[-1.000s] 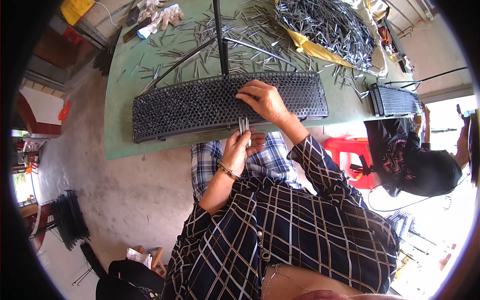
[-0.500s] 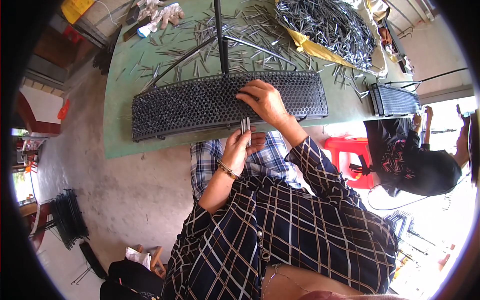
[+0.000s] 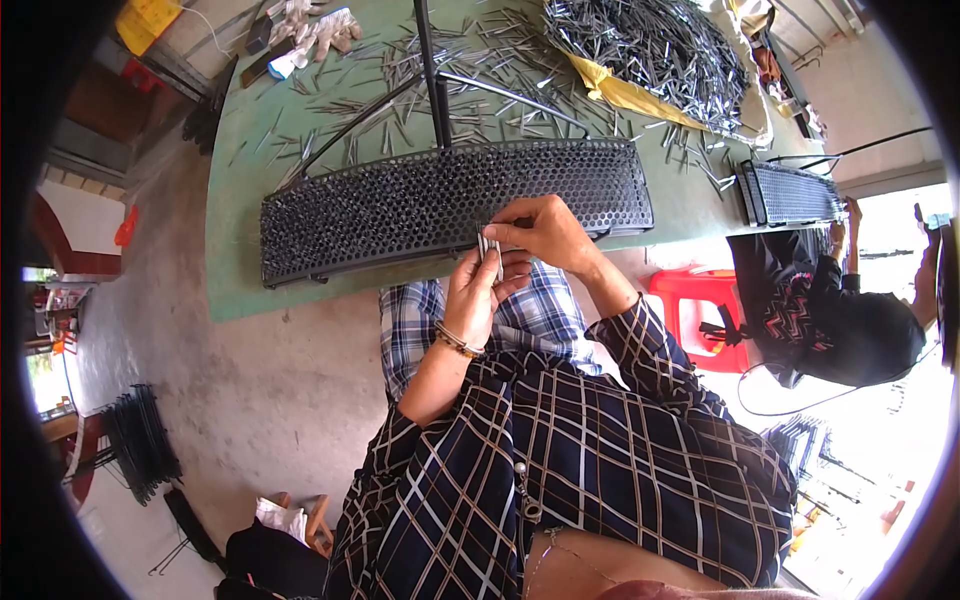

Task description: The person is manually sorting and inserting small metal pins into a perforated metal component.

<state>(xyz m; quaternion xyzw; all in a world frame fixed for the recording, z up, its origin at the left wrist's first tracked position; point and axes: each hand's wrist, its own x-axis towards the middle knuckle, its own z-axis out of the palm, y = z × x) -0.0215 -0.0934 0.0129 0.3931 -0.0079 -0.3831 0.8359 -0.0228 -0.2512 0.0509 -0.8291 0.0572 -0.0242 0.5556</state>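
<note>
A long black honeycomb mesh panel (image 3: 420, 205) lies across the near edge of the green table (image 3: 250, 270). My left hand (image 3: 475, 290) is closed around a small bundle of thin metal pins (image 3: 490, 247), held upright just below the panel's front edge. My right hand (image 3: 545, 232) rests at that same edge, its fingertips pinching the top of the pins. A bracelet sits on my left wrist.
Loose metal pins (image 3: 470, 75) are scattered over the table, with a big heap (image 3: 650, 45) on yellow sheeting at the back right. A black stand (image 3: 432, 70) rises behind the panel. Another person (image 3: 830, 310) works on a second mesh panel (image 3: 790, 190) beside a red stool (image 3: 700, 315).
My right hand has drawn back from the top of the panel to its front edge, meeting the pins in my left hand. The left hand has hardly moved.
</note>
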